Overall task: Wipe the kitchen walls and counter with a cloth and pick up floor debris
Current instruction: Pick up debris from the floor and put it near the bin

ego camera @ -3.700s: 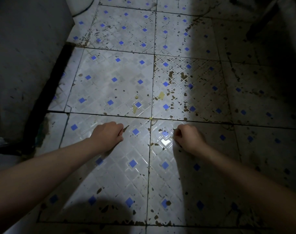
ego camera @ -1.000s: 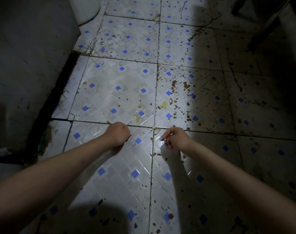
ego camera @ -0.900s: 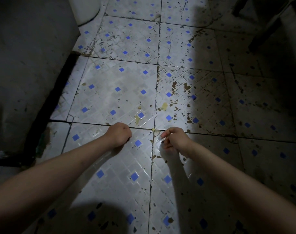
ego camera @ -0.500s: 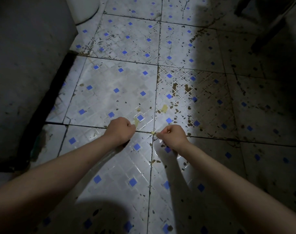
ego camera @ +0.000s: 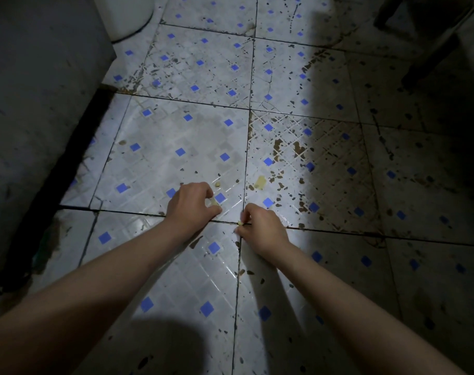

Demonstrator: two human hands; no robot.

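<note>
On the grout line where four floor tiles meet, a pale crumb (ego camera: pixel 240 223) now sits pinched in the right hand (ego camera: pixel 260 230), which half a second ago was only reaching it. The left hand (ego camera: pixel 193 203) has slid forward, fingers curled on a second scrap (ego camera: pixel 213 202), so pickup is advancing, with more bits (ego camera: pixel 259 182) lying just beyond on the stained floor (ego camera: pixel 176 136).

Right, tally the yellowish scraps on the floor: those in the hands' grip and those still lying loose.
Pinched by the left hand: 1 scrap
Pinched by the right hand: 1 crumb
Loose on the floor: 2, a flake and a small bit
Total: 4
</note>
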